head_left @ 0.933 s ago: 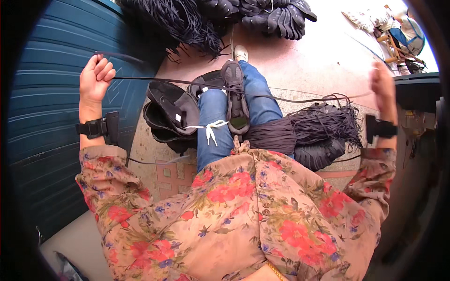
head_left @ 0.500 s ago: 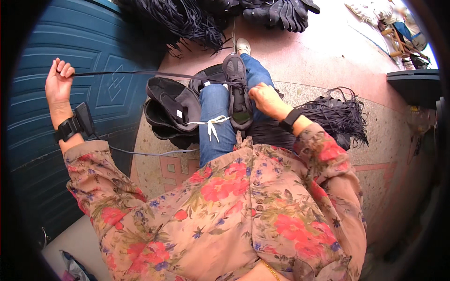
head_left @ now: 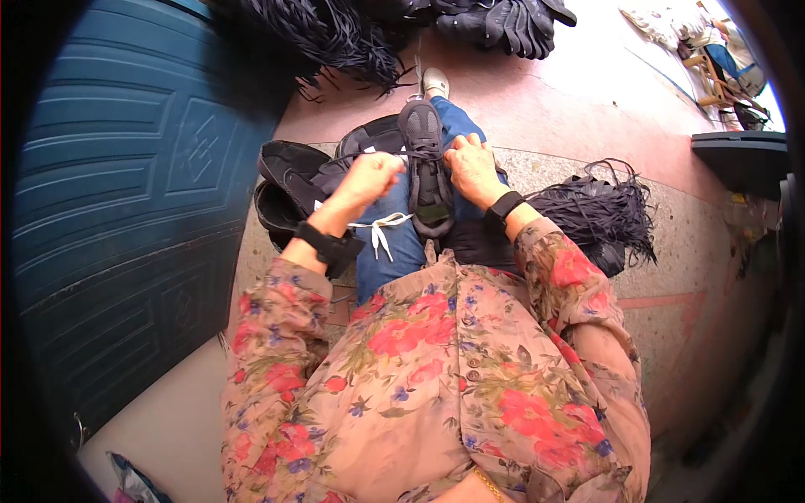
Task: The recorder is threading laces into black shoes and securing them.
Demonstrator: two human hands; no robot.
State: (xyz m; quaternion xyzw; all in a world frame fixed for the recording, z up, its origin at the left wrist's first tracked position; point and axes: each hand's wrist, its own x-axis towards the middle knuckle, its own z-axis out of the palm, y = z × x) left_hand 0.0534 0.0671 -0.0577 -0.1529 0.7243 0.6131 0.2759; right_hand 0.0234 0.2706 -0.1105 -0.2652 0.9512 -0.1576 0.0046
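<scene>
A black shoe (head_left: pixel 429 180) lies lengthwise across my lap, its toe pointing away from me. On its left side my left hand (head_left: pixel 375 179) is closed, slightly blurred, with a dark shoelace (head_left: pixel 412 154) running from it to the shoe's eyelets. My right hand (head_left: pixel 474 172) is closed close against the shoe's right edge, its fingertips pinching at the lacing; the lace inside them is mostly hidden. A white cord (head_left: pixel 382 225) tied in a bow sits on my left trouser leg, below my left hand.
More black shoes (head_left: pixel 293 172) are piled left of my leg. A heap of dark laces (head_left: pixel 599 210) lies on the floor at right. Further shoes (head_left: pixel 503 25) and hanging laces (head_left: pixel 335 46) are at the far side. A blue panelled door (head_left: pixel 126 168) stands at left.
My left hand has come in from far left, where it held the lace stretched out, to beside the shoe. The lace has slackened. My right hand has shifted slightly up.
</scene>
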